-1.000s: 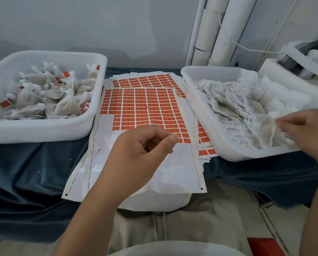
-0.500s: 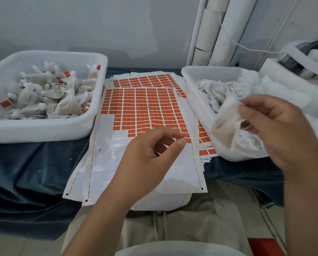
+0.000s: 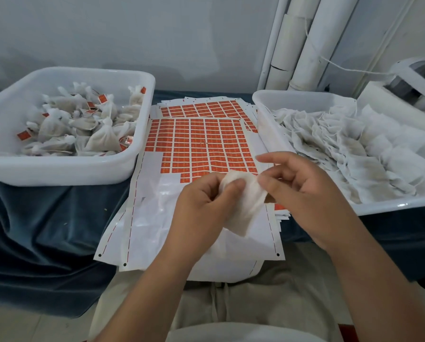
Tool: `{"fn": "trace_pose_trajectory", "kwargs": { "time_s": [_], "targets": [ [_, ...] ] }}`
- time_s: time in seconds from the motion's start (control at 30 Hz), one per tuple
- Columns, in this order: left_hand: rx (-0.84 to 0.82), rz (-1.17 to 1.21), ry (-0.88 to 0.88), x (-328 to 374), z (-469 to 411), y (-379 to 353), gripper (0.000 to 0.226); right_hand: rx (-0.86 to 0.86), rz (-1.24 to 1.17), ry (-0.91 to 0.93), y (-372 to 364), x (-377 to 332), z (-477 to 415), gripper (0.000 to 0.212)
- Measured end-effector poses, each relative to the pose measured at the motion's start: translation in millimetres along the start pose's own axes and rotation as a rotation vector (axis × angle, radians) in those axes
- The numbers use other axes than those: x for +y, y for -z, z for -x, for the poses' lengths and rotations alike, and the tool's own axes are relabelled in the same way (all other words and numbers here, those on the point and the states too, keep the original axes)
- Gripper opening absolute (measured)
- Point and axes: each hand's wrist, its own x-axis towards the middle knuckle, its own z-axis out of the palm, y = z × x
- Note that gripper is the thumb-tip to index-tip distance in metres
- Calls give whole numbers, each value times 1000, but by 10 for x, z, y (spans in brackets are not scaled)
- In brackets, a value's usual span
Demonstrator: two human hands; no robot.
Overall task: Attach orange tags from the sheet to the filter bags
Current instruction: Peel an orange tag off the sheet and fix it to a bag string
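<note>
A white filter bag [image 3: 246, 206] hangs between both hands above the near part of the tag sheet [image 3: 201, 146], which carries rows of orange tags. My left hand [image 3: 204, 206] grips the bag's upper left part with curled fingers. My right hand [image 3: 303, 193] pinches its top right edge, index finger stretched out. A white tub [image 3: 305, 99] on the right holds several loose, untagged filter bags [image 3: 349, 149]. Another white tub [image 3: 65, 169] on the left holds tied bags with orange tags [image 3: 83, 129].
More tag sheets [image 3: 199, 107] lie stacked under the top one on a dark blue cloth [image 3: 46, 230]. White pipes [image 3: 303, 40] stand against the back wall. At far right sits a white device [image 3: 419, 82] with a roll. My lap is below the table edge.
My right hand carried a filter bag out of the right tub to the middle, over the sheet. My left hand rose to meet it and now grips the bag too.
</note>
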Motion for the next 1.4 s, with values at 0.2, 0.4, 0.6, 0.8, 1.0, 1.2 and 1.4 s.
{"fn": "trace_pose_trajectory", "kwargs": {
  "time_s": [0.2,0.4,0.6,0.8,1.0,1.2,1.4],
  "targets": [
    [40,21,-15,35,4,2,46,5,-33,-86,-27,10,0,7],
    [126,100,-30,11,4,-15,20,-39,-16,-126,-12,-38,-2,9],
    [95,53,21,-7,-28,29,19,-17,44,-97,-20,-62,18,21],
    [-220,-32,-24,36,8,52,22,-8,23,-46,-73,-12,14,23],
    [-115,-94,-9,47,16,16,19,15,54,-115,-24,36,-1,32],
    [-179,-161,-51,87,59,-7,43,44,-962,-223,-118,86,-51,36],
    [-288,-99,-5,71,-24,173,41,-64,-998,-239,-101,122,-84,23]
  ]
}}
